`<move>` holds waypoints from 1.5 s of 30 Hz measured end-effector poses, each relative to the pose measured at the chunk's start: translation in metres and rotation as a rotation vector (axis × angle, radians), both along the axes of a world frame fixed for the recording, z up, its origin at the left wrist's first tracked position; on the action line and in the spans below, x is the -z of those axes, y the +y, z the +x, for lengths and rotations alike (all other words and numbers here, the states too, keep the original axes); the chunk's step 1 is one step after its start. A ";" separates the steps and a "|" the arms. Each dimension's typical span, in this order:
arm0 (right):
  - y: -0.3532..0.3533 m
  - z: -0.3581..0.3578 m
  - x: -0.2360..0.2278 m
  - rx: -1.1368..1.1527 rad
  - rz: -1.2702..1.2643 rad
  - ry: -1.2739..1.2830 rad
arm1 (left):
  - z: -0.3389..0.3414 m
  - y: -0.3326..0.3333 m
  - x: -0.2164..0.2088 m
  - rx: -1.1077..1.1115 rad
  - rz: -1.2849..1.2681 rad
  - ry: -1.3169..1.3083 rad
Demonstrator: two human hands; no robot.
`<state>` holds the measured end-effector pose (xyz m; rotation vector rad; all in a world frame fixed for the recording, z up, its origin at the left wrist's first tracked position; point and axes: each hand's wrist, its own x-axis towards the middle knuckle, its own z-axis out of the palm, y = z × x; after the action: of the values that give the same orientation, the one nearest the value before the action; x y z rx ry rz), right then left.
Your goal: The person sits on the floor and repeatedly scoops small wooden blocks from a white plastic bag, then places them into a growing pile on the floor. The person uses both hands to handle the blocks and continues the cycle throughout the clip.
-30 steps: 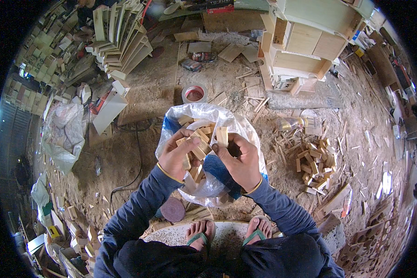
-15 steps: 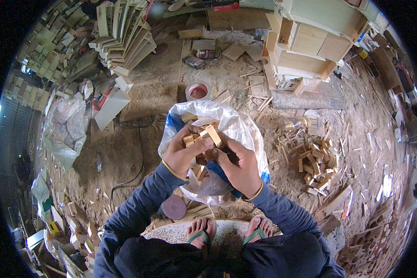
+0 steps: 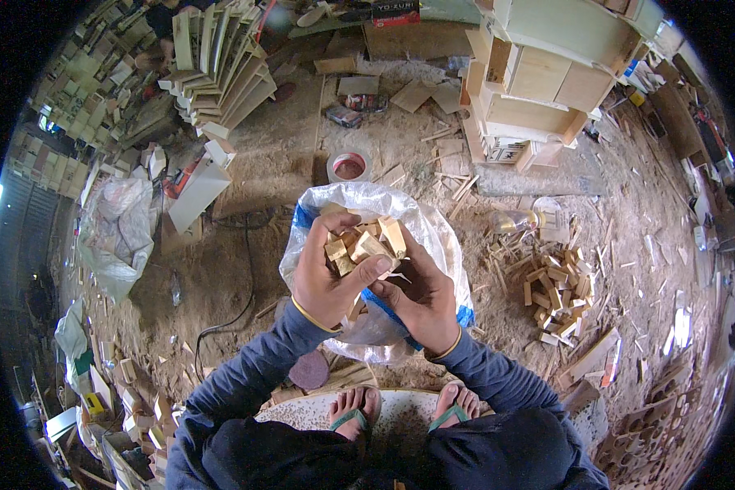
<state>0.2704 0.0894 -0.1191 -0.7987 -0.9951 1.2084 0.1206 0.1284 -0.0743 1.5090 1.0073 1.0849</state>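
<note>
Several small pale wooden blocks (image 3: 371, 247) lie in my two cupped hands, above the open mouth of a white woven plastic sack (image 3: 343, 194) with blue stripes. My left hand (image 3: 328, 265) curls round the blocks from the left, its thumb pressed across a block at the front. From the right, my right hand (image 3: 426, 300) supports them with bent fingers, some hidden beneath. More blocks show partly inside the sack, below my hands. On the ground to the right sits a loose pile of similar blocks (image 3: 559, 294).
Beyond the sack stands a roll of tape (image 3: 349, 166). A clear jar (image 3: 514, 220) lies near the block pile. Wooden cabinets (image 3: 539, 69) stand at the far right, stacked boards (image 3: 220, 73) at the far left. Another plastic sack (image 3: 116, 233) and a cable (image 3: 249, 302) are left.
My left hand has rolled its palm upward and its fingers have come into view. The blocks are now more exposed in the cupped hands, with more of them visible.
</note>
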 end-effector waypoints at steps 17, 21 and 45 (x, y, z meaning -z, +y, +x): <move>0.014 0.021 0.000 -0.025 -0.312 0.446 | -0.007 0.005 0.005 0.155 -0.787 -0.829; 0.011 0.018 0.001 0.023 -0.257 0.379 | -0.006 0.003 0.009 0.154 -0.827 -0.915; 0.002 0.011 -0.006 0.030 -0.099 0.006 | 0.012 -0.015 -0.006 0.274 -0.782 -1.081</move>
<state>0.2818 0.0913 -0.1135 -0.8848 -0.9212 1.2414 0.1329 0.1132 -0.0687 0.2809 0.3334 0.9316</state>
